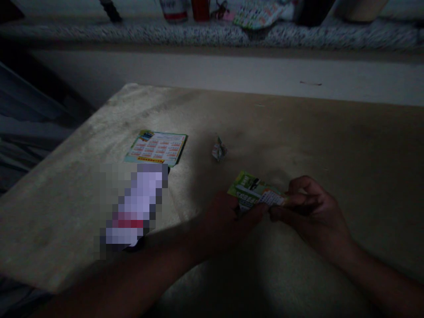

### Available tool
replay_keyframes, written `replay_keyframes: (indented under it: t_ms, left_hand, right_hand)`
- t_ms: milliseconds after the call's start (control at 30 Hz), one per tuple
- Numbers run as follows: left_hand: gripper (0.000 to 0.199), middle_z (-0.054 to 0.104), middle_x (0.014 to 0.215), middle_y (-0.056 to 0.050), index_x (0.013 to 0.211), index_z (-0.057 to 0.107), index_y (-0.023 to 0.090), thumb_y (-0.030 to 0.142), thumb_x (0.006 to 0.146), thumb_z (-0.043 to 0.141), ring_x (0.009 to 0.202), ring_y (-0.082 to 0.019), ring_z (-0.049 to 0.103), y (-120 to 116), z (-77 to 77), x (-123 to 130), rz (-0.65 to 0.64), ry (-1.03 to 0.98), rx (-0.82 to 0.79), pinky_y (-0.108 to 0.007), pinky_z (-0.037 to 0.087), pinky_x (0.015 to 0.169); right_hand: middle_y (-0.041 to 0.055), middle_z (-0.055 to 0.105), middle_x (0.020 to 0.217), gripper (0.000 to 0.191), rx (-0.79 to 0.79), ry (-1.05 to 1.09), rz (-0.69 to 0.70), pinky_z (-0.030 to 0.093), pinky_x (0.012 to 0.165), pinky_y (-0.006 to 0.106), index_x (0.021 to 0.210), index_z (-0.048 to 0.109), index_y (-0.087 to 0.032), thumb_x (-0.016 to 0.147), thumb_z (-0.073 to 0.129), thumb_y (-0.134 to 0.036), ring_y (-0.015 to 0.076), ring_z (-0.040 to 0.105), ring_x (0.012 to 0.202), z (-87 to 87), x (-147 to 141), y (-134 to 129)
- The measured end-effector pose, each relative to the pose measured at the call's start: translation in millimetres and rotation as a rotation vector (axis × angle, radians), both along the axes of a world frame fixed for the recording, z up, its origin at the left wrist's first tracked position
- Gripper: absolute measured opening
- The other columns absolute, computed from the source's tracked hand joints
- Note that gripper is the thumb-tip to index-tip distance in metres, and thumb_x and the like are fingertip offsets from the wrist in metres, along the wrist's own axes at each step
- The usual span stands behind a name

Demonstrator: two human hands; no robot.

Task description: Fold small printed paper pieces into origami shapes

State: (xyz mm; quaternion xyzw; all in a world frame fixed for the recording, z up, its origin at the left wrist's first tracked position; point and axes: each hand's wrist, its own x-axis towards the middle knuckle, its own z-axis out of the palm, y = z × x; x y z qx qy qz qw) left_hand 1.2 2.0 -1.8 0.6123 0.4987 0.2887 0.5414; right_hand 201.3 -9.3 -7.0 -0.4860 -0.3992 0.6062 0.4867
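Observation:
A green printed paper (pixel 255 192) with white lettering is held between my two hands above the table. My left hand (pixel 232 216) grips its lower left part, thumb across the front edge. At its right end, my right hand (pixel 311 210) pinches the paper between thumb and fingers. Behind the paper lies a small folded paper piece (pixel 219 150). Farther left, a flat printed card (pixel 157 148) with rows of red and white text rests on the table.
A blurred-out bright phone-like object (pixel 139 205) lies on the tabletop (pixel 291 128), left of my left forearm. Past the table's back edge, a speckled stone ledge (pixel 149 35) bears containers and a printed packet (pixel 258 15). Cloth hangs at far left.

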Motion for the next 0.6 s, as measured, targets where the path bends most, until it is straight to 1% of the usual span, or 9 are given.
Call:
replay_keyframes:
  t_ms: [67,133,233,367,467,600]
  left_hand:
    - [0.035,0.075,0.077,-0.006,0.090,0.075,0.015,0.048,0.086,0.063,0.066,-0.017,0.068,0.3,1.7,0.0,-0.008,0.020,0.008,-0.023,0.051,0.054]
    - [0.034,0.075,0.076,-0.006,0.087,0.075,0.015,0.047,0.087,0.063,0.066,-0.017,0.068,0.7,2.7,-0.3,-0.018,0.022,0.022,-0.022,0.051,0.055]
    - [0.033,0.076,0.078,-0.005,0.090,0.075,0.015,0.046,0.088,0.062,0.065,-0.016,0.068,1.2,2.1,-0.9,-0.031,0.015,0.021,-0.021,0.050,0.054]
    - [0.033,0.075,0.075,-0.004,0.091,0.076,0.016,0.046,0.089,0.063,0.063,-0.014,0.066,2.0,1.4,-1.1,-0.041,0.015,-0.017,-0.020,0.047,0.051]
    - [0.030,0.076,0.079,-0.004,0.092,0.076,0.016,0.043,0.089,0.062,0.068,-0.015,0.067,2.8,2.4,-0.6,-0.048,-0.027,-0.020,-0.020,0.049,0.056]
    - [0.033,0.071,0.071,-0.002,0.089,0.075,0.015,0.046,0.088,0.064,0.057,-0.012,0.060,2.8,1.7,-0.4,-0.026,0.011,-0.042,-0.019,0.044,0.050]
  right_hand:
    - [-0.0045,0.075,0.063,0.043,-0.036,0.054,0.008,0.055,0.052,0.018,0.085,0.052,-0.025,0.068,0.091,-0.017,0.0106,0.067,0.052,0.2,0.0,-0.4]
    - [-0.0072,0.070,0.060,0.045,-0.042,0.086,0.008,0.053,0.052,0.017,0.083,0.049,-0.024,0.068,0.090,-0.016,0.0093,0.065,0.052,0.1,0.2,-0.8]
    - [-0.0089,0.064,0.058,0.045,-0.035,0.086,0.018,0.051,0.052,0.016,0.079,0.046,-0.024,0.069,0.089,-0.016,0.0078,0.062,0.052,0.3,0.2,-1.6]
    - [-0.0069,0.062,0.060,0.044,-0.013,0.052,0.032,0.049,0.050,0.017,0.076,0.044,-0.023,0.073,0.088,-0.023,0.0088,0.061,0.053,4.0,-1.3,-2.9]
    - [-0.0065,0.060,0.061,0.042,-0.008,0.041,0.027,0.050,0.052,0.019,0.076,0.045,-0.024,0.074,0.087,-0.026,0.0100,0.062,0.055,6.1,-2.6,-3.4]
    - [-0.0060,0.060,0.064,0.038,0.014,0.005,0.028,0.051,0.052,0.020,0.078,0.047,-0.024,0.075,0.085,-0.023,0.0110,0.062,0.057,4.1,-3.0,-3.0]
